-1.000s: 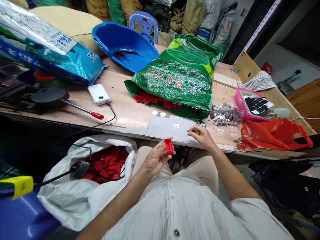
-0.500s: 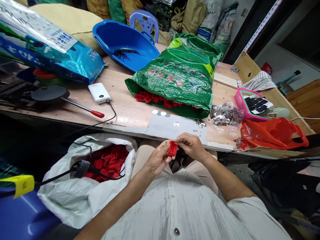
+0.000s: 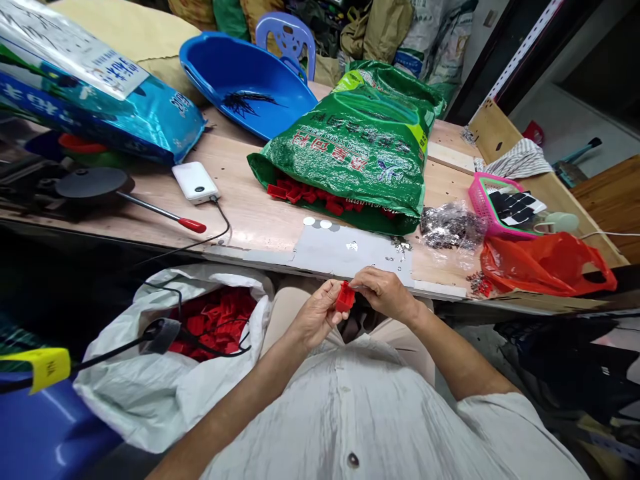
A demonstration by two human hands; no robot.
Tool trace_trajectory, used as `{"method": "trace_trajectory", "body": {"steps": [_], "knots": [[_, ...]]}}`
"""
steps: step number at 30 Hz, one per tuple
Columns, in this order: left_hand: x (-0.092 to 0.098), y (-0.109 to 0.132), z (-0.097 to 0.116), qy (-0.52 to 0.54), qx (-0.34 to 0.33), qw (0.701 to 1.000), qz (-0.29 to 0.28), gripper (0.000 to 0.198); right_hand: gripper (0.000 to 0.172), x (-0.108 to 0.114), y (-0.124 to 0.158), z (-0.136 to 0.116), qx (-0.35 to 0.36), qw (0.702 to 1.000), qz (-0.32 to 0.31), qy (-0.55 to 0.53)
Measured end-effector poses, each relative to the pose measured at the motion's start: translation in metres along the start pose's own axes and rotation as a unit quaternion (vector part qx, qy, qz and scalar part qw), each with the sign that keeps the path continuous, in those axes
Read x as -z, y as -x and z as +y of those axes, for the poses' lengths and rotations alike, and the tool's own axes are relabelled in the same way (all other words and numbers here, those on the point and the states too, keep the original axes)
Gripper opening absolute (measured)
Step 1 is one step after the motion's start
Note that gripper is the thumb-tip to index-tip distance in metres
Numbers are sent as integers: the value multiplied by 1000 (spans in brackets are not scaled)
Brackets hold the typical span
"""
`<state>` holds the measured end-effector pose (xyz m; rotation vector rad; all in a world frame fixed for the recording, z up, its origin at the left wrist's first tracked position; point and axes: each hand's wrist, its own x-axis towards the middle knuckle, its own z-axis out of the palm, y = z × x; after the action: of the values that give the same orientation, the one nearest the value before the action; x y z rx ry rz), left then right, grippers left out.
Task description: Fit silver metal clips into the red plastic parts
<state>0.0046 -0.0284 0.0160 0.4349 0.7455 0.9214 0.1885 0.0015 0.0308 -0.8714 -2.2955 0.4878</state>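
Observation:
A small red plastic box-shaped part (image 3: 345, 297), hollow on the side facing up, is held over my lap. My left hand (image 3: 320, 312) grips it between thumb and fingers. Close by on its right, my right hand (image 3: 383, 291) is closed in a pinch, its fingertips at the part's upper edge. Whatever the right fingers hold is too small or hidden to make out. Just beyond both hands lies a grey sheet (image 3: 325, 252) at the table edge, with small metal pieces (image 3: 400, 248) and white discs (image 3: 325, 225) on it.
A green bag (image 3: 360, 147) with red parts spilling from its mouth lies on the table. A white sack (image 3: 135, 373) of red parts stands at lower left. Around are a blue basin (image 3: 285, 103), power bank (image 3: 195, 182), red-handled lever (image 3: 193, 225), pink basket (image 3: 480, 200) and red plastic bag (image 3: 545, 260).
The red part has tilted slightly in my left hand, and my right fingertips have shifted a little at its top edge. The whole view has moved slightly.

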Motion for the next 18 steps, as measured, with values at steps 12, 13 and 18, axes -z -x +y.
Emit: {"method": "trace_trajectory", "body": {"steps": [12, 13, 18], "knots": [[2, -1, -4, 1, -11, 1000, -5, 41, 17, 3, -1, -2, -26, 998, -42, -25], [3, -2, -4, 3, -13, 1000, -4, 41, 18, 5, -2, -3, -34, 997, -51, -40], [7, -3, -5, 3, -20, 1000, -12, 39, 20, 15, -3, -3, -113, 979, -58, -161]]}}
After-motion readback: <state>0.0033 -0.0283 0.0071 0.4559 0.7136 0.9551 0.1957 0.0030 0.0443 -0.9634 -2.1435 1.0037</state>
